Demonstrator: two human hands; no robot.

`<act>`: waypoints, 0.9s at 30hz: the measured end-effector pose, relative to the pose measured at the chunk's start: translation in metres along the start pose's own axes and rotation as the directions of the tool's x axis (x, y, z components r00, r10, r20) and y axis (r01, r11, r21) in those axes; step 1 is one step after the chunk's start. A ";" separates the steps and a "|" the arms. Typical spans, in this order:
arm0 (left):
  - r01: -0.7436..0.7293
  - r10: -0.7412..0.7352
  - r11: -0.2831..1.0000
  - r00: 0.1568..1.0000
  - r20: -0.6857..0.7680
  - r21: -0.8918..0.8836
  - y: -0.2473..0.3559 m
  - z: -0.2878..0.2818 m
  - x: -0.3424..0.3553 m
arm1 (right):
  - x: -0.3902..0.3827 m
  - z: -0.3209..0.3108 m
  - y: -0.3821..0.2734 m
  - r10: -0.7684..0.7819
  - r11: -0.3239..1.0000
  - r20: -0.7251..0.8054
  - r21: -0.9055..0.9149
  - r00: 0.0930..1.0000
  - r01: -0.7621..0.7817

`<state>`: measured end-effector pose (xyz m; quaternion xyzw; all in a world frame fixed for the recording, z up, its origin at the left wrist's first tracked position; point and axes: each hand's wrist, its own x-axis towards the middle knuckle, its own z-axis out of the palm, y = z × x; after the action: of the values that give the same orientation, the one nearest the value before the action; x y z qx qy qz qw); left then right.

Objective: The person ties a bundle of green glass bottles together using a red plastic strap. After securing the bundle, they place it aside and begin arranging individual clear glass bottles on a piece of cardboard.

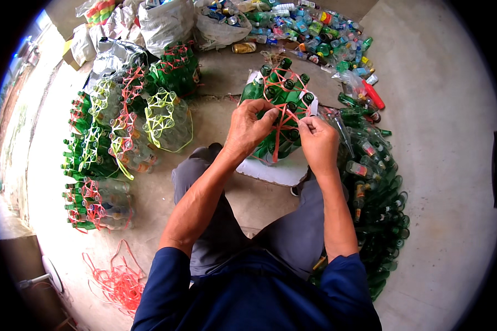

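Between my knees a bundle of green glass bottles (286, 95) stands upright on a white board (270, 172). Red plastic strap (291, 115) criss-crosses around the bottle necks. My left hand (252, 128), closed, pinches the strap over the near side of the bundle, thumb and index finger together. From the other side my right hand (320, 144) pinches the strap too, its fingertips close to the left ones. A short stretch of strap shows between the two hands. My hands and forearms hide part of the near bottles.
Tied bottle bundles (170, 118) stand in rows at the left. A tangle of red strap (119, 281) lies at the lower left. Loose green bottles (378, 220) are piled along my right side. Mixed bottles and cans (315, 38) and white sacks (167, 27) fill the back.
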<state>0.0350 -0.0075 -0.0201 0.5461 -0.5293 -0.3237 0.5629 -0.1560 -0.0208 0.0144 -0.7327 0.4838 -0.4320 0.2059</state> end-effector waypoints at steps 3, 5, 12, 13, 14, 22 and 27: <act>-0.029 0.030 0.999 1.000 -0.011 0.034 0.001 -0.001 -0.001 | -0.002 -0.001 0.000 0.005 0.998 -0.001 -0.055 1.000 -0.005; -0.029 0.029 1.000 0.999 -0.021 -0.011 -0.002 0.000 -0.002 | -0.001 -0.003 -0.001 0.023 0.994 0.027 -0.106 0.999 -0.020; -0.139 0.140 0.975 0.990 0.003 0.171 0.016 0.002 -0.006 | 0.019 -0.019 -0.014 0.132 0.950 0.209 -0.305 0.969 -0.064; -0.156 0.157 0.970 0.987 0.010 0.188 0.015 0.002 -0.005 | 0.021 -0.021 -0.015 0.149 0.944 0.243 -0.323 0.959 -0.064; -0.174 0.174 0.963 0.985 0.017 0.206 0.014 0.003 -0.004 | 0.022 -0.021 -0.016 0.146 0.941 0.243 -0.332 0.959 -0.060; -0.296 0.288 0.854 0.954 0.084 0.428 0.010 0.009 -0.003 | 0.026 -0.014 -0.013 0.098 0.952 0.227 -0.305 0.969 -0.025; -0.287 0.280 0.817 0.956 0.092 0.500 0.010 0.012 -0.002 | 0.033 -0.009 -0.014 0.097 0.954 0.285 -0.301 0.954 -0.007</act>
<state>0.0215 -0.0068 -0.0129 0.5878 -0.6749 -0.0893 0.4370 -0.1507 -0.0426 0.0441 -0.7986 0.5260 -0.2342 0.1752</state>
